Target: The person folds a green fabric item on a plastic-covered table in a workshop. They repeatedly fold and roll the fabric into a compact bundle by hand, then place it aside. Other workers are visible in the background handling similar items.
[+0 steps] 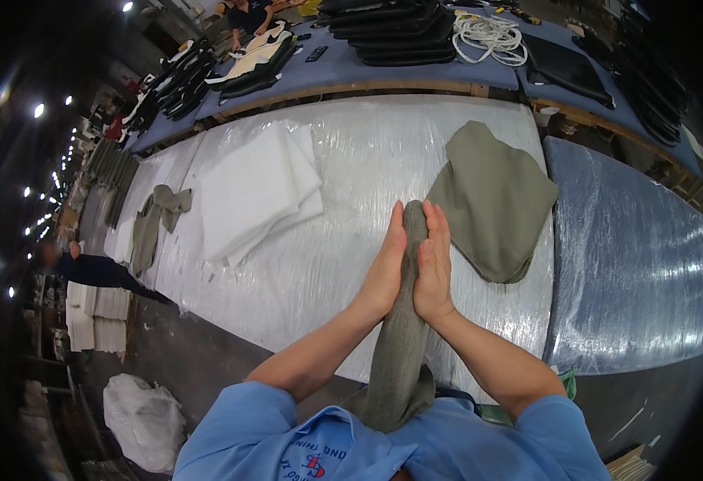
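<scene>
Cloth, grey-green and gathered into a long roll, reaches from the person's blue shirt out over a plastic-covered table. The left hand and right hand, fingers straight, press it between their palms (its tip shows between them). Flat green pieces lie just beyond the right hand, white sheets farther left, and black pieces are stacked on a blue table behind.

A fabric workshop. Green cloth lies by the right edge of the surface; black stacks line a blue table.
</scene>
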`<state>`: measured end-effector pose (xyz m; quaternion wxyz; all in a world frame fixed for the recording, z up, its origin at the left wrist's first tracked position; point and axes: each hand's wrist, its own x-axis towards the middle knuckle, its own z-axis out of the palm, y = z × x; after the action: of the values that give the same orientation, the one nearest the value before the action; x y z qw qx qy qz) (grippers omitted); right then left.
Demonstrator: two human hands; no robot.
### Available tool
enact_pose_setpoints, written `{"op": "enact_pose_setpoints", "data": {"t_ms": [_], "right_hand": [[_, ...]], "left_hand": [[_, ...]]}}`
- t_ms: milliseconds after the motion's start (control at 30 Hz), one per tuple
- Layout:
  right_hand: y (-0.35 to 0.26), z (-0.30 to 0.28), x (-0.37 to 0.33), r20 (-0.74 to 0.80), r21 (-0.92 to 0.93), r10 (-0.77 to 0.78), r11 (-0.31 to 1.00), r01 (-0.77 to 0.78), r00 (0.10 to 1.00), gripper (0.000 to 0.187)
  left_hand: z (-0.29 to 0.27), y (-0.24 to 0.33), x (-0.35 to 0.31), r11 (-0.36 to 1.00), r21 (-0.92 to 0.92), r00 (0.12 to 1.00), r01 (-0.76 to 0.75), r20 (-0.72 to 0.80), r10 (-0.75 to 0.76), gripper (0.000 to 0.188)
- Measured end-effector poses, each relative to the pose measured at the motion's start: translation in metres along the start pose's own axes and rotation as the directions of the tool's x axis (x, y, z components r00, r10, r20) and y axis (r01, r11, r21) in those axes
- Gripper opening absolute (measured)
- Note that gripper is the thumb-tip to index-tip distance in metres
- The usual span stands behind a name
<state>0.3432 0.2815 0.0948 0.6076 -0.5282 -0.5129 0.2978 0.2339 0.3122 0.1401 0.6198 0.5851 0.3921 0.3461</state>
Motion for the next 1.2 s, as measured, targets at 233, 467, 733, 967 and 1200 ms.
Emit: {"op": "enact_pose_setpoints", "data": {"t_ms": [233,467,733,967,1200], "right_hand": [[-0.015,0.005,-0.045,0.033,0.036,0.042,0.998,-0.043,0.999,0.071],[-0.009,-0.003,-0.041,0.033,0.014,-0.041,0.999,0.041,0.999,0.072],[-0.031,-0.001,-0.098,0.069,0.069,0.027,0.997,-0.032,0.997,0.078],[-0.015,0.008,-0.1,0.004,0.083,-0.103,0.991,0.103,0.995,0.078],[-0.053,-0.015,-0.13,0.167,0.144,0.203,0.963,-0.228,0.965,0.078]], "left_hand": [[-0.002,-0.01,-0.045,0.994,-0.104,0.998,-0.038,0.053,0.044,0.075],[0.004,-0.009,-0.043,0.993,-0.037,0.992,-0.116,0.039,0.118,0.079],[-0.003,-0.032,-0.113,0.979,-0.14,0.983,-0.15,0.084,0.163,0.078],[0.003,-0.024,-0.116,0.978,-0.072,0.979,-0.197,0.039,0.2,0.079],[0.011,-0.027,-0.167,0.965,0.02,0.962,-0.26,0.091,0.257,0.088]]}}
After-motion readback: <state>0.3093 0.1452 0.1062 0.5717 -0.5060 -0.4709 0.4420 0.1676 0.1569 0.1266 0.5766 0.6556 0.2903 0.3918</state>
